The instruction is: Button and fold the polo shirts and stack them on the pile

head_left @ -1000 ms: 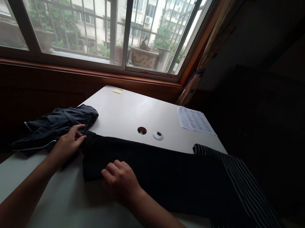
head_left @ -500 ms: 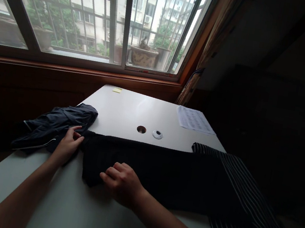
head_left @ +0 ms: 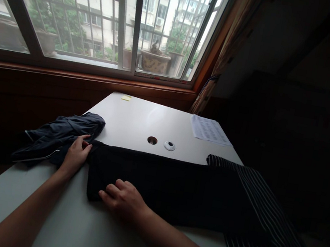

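Note:
A pair of black trousers [head_left: 166, 187], as the long flat shape suggests, lies across the desk, its right end over a striped black-and-white garment [head_left: 274, 228]. My left hand [head_left: 77, 153] pinches the far left corner of the trousers between thumb and fingers. Near the left end of their front edge, my right hand [head_left: 124, 200] has its fingers curled onto the cloth; the palm and thumb grip are hidden. Just beyond my left hand is a crumpled dark blue garment [head_left: 64, 133] with white piping.
The white desk [head_left: 140, 119] stands below a barred window [head_left: 91, 12]. It has a round hole [head_left: 152, 140] with a white cover [head_left: 169, 146] beside it, printed sheets [head_left: 211, 130] at the far right, and a yellow sticky note [head_left: 126, 98] at the far left.
My right hand has slid slightly left and nearer along the front edge of the trousers. The left end of the cloth looks straighter. My left hand stays at the far corner.

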`<state>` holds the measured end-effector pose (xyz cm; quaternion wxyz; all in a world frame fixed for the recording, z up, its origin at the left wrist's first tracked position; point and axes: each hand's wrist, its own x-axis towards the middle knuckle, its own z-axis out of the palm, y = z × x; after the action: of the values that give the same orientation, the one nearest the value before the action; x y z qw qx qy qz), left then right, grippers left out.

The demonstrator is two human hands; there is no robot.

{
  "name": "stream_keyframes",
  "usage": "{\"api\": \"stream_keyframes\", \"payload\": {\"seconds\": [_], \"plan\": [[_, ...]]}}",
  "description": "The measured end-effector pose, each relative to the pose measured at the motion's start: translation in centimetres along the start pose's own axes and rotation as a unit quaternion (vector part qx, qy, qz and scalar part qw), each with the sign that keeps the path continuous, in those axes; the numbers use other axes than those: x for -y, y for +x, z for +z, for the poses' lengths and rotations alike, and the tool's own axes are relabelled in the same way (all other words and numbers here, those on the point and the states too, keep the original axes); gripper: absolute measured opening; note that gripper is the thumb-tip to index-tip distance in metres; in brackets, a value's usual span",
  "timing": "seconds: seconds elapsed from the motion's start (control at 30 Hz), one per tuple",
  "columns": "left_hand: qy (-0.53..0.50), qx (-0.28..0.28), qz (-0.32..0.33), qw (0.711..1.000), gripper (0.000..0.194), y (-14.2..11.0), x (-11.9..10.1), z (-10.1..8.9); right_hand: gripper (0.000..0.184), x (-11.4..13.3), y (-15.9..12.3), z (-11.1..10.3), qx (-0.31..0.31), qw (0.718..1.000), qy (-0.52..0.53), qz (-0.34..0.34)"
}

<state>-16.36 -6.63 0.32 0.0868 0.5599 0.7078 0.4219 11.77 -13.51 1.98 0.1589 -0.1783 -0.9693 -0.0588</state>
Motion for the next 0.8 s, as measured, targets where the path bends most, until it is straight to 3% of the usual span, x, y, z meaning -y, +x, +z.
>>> {"api": "stream_keyframes", "payload": {"seconds": [0.13, 0.27, 0.33, 0.43, 0.53, 0.67, 0.8], "plan": [[0.03, -0.033, 0.063, 0.997, 0.038, -0.2, -0.4, 0.2, 0.027, -0.3, 0.0, 1.0, -0.01, 0.999, 0.038, 0.002], [0.075, -0.049, 0.175, 0.981, 0.038, -0.8, -2.5, -0.2, 0.031, -0.4, 0.0, 1.3, -0.043, 0.994, 0.099, 0.015], [0.089, 0.006, 0.249, 0.964, 0.039, -1.1, -3.4, -0.2, 0.033, -0.5, 0.2, 1.1, -0.053, 0.991, 0.121, 0.013], [0.114, 0.152, 0.33, 0.925, 0.042, -1.5, -3.6, 0.8, 0.035, -1.3, 0.6, 0.3, -0.058, 0.987, 0.144, 0.035], [0.163, 0.216, 0.329, 0.905, 0.049, -1.7, -2.5, 2.4, 0.046, -3.4, 0.4, -0.2, -0.041, 0.982, 0.152, 0.105], [0.204, 0.201, 0.289, 0.914, 0.055, -1.4, -1.0, 3.6, 0.059, -6.4, -0.9, 0.1, 0.037, 0.967, 0.139, 0.212], [0.191, 0.187, 0.268, 0.926, 0.048, 0.4, -0.7, 3.7, 0.064, -7.6, -2.3, 0.3, 0.084, 0.959, 0.14, 0.232]]}}
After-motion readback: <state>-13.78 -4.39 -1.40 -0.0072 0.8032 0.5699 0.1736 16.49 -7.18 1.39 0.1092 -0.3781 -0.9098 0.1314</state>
